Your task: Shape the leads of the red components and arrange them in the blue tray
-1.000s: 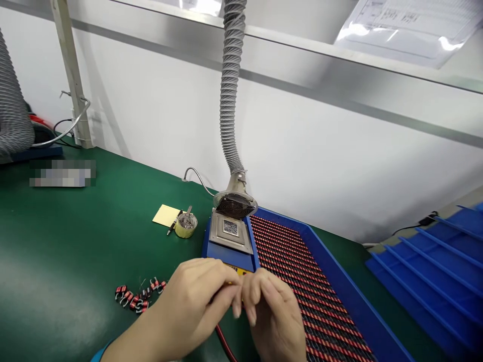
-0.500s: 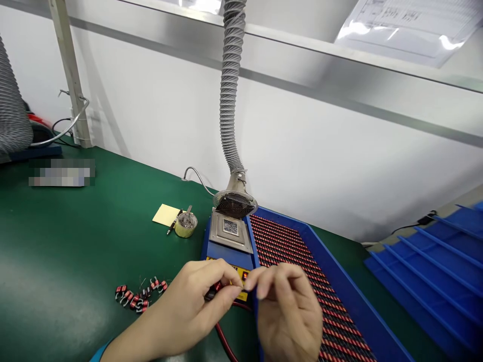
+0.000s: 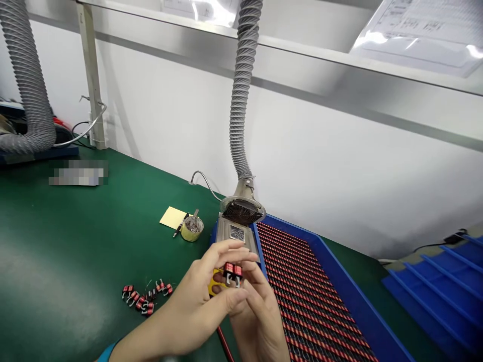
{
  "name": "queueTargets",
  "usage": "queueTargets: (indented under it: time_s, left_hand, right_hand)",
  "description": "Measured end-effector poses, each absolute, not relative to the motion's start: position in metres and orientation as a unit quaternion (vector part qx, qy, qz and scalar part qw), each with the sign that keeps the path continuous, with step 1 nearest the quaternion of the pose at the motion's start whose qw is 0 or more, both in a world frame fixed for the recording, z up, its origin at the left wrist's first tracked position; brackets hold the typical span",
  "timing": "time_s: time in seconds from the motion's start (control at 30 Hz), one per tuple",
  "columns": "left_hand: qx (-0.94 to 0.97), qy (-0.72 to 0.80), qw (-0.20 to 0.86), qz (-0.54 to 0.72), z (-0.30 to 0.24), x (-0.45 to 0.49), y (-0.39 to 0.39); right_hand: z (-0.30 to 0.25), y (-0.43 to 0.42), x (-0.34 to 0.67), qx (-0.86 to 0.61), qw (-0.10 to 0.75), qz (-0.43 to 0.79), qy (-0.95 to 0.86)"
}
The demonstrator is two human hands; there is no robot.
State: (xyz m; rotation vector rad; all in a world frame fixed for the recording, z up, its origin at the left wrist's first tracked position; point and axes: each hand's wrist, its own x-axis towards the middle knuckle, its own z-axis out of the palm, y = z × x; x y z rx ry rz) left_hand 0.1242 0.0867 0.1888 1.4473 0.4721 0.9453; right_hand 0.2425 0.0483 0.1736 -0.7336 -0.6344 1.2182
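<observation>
My left hand (image 3: 194, 296) and my right hand (image 3: 256, 322) are raised together over the front of a blue solder pot station (image 3: 236, 234). Between their fingers is a pair of small red-and-black wound coils (image 3: 233, 274), with bent silver leads pointing down. The left fingers and thumb pinch them while the right fingertips press from beneath. Neither hand touches the station. To the left on the green mat (image 3: 75, 241) lies a small heap of similar coils (image 3: 143, 297). A blue tray (image 3: 339, 281) holding dense rows of coils lies just right of my right hand.
A fume extractor hood (image 3: 241, 211) on a ribbed grey hose (image 3: 241, 100) overhangs the station. A yellow note pad (image 3: 172, 217), a pen (image 3: 181, 226) and a tape roll cup (image 3: 192, 230) stand behind. A red cable (image 3: 224, 344) runs below. Blue stepped trays (image 3: 433, 296) sit far right.
Both hands have risen, and the coils now show clearly between the fingers. The whole scene has shifted slightly right and up in view.
</observation>
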Motion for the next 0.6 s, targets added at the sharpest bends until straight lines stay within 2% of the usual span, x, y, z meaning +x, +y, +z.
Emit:
queueTargets:
  time_s: [0.17, 0.43, 0.6]
  left_hand:
    - [0.633, 0.240, 0.601, 0.425, 0.192, 0.127, 0.093]
    - [0.518, 0.226, 0.651, 0.506, 0.192, 0.127, 0.106]
    - [0.450, 0.245, 0.633, 0.580, 0.192, 0.121, 0.109]
  right_hand:
    - [0.174, 0.049, 0.232, -0.334, 0.726, 0.559, -0.220]
    - [0.152, 0.057, 0.243, -0.378, 0.714, 0.494, -0.321]
    - [0.161, 0.055, 0.236, -0.402, 0.696, 0.495, -0.332]
